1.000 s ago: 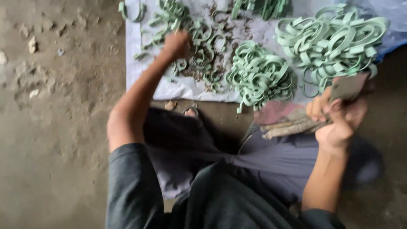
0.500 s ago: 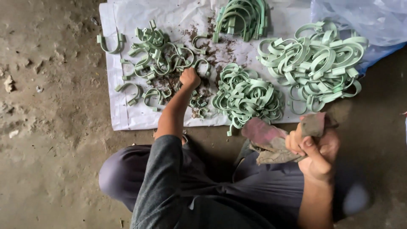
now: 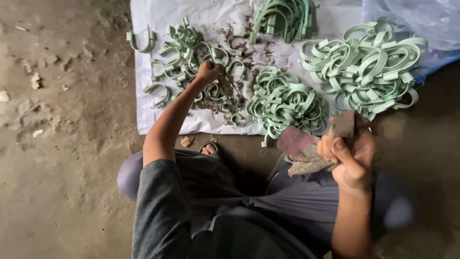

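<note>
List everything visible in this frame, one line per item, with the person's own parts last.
white sheet: one, white, on the ground
green clips: many, pale green, four heaps on the sheet
brown crumbs: scattered, brown, mid-sheet
plastic bag: one, bluish clear, top right
dirt floor: grey-brown, all around
flat tool: one, dark, in right hand
rag: one, beige, on the lap
foot: one, under the sheet's edge
left hand: on the small clips
right hand: gripping the tool

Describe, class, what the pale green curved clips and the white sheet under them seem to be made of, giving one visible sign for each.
Pale green curved clips: probably moulded plastic, matt; they share one even colour and identical C shapes with flat bands. White sheet: likely thin plastic or woven sacking, slightly glossy; it lies creased and wrinkled on the dirt floor. Neither can be confirmed by look alone.
</note>
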